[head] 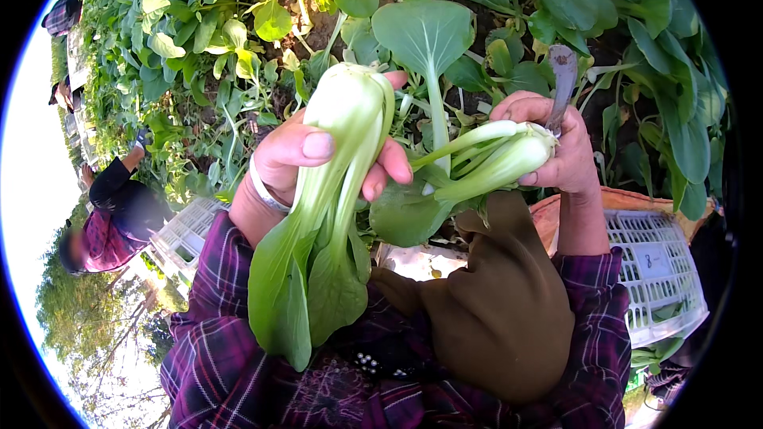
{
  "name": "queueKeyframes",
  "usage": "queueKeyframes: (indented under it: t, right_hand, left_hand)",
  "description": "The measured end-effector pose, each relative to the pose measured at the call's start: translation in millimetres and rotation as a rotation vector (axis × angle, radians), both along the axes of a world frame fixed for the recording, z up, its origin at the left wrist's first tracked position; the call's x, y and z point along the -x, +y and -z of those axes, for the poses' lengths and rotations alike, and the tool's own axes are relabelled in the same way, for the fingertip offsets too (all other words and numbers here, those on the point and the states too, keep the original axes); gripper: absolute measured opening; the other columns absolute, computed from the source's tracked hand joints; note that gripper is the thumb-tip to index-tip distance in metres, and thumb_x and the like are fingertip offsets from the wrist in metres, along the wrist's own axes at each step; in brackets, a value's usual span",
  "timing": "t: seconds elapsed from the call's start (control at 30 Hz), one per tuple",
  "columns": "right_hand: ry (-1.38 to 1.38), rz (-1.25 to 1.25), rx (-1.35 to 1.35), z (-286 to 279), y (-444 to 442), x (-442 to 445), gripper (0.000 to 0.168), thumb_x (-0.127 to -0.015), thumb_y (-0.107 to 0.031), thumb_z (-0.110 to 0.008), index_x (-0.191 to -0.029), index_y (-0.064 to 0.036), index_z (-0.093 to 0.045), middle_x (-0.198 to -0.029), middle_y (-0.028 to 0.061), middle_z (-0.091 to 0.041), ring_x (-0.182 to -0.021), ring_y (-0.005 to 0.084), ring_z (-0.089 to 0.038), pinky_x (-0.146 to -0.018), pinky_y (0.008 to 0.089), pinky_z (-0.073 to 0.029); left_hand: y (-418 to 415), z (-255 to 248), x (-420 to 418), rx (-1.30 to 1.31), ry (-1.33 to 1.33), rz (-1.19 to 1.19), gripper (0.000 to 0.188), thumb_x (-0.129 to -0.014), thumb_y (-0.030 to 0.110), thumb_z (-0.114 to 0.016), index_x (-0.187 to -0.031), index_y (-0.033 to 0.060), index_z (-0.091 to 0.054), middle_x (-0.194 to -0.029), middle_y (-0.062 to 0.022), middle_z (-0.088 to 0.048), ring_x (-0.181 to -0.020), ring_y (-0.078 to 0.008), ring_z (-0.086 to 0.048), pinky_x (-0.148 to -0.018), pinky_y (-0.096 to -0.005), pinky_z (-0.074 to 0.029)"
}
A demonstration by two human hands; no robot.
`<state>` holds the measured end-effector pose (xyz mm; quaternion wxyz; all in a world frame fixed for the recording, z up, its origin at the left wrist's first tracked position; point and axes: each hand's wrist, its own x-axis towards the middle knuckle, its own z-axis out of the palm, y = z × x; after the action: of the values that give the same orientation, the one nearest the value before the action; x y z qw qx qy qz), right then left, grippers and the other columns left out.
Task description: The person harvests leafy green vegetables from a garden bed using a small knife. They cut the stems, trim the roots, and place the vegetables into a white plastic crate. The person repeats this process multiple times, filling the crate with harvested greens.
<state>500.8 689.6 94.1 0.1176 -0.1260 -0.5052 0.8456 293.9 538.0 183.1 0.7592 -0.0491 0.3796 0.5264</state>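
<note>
My left hand (285,158) is closed around a large head of bok choy (343,107), its pale base up and its green leaves hanging towards my body. In my right hand (569,152) is a smaller head of bok choy (501,161), gripped at the base with its leaves pointing left. The same hand also holds a dull, worn metal tool, likely a knife (563,74), whose flat end sticks up past the fingers. A broad upright leaf (424,36) rises between my hands; whether it belongs to the smaller head I cannot tell.
Leafy bok choy plants (197,18) cover the ground ahead. A white plastic crate (656,274) stands at right by an orange sheet or sack (545,214). Another white crate (188,232) is at left, near a person in dark and plaid clothing (125,208).
</note>
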Motion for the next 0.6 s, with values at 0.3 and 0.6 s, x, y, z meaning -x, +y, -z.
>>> queueKeyframes:
  t: [0.3, 0.6]
  right_hand:
    - [-0.076, -0.003, 0.13, 6, 1, -8, 0.053, -0.047, -0.014, -0.075, -0.094, 0.001, -0.055, -0.09, 0.0082, -0.058, -0.081, 0.015, -0.055, -0.075, 0.0276, -0.043]
    - [-0.258, 0.041, 0.241, 7, 0, -13, 0.053, -0.051, -0.011, -0.072, -0.099, 0.001, -0.053, -0.085, 0.0045, -0.058, -0.075, 0.0109, -0.054, -0.072, 0.0238, -0.044]
  left_hand:
    - [-10, 8, 5, -0.145, -0.081, -0.22, 0.065, -0.062, 0.034, -0.061, -0.108, -0.003, -0.035, -0.083, -0.0202, -0.054, -0.061, -0.0205, -0.053, -0.053, -0.026, -0.044]
    - [-34, 12, 44, 0.5, 1.838, 0.406, 0.092, -0.056, 0.025, -0.074, -0.123, -0.0057, -0.019, -0.097, -0.0196, -0.053, -0.088, -0.0245, -0.054, -0.078, -0.031, -0.043]
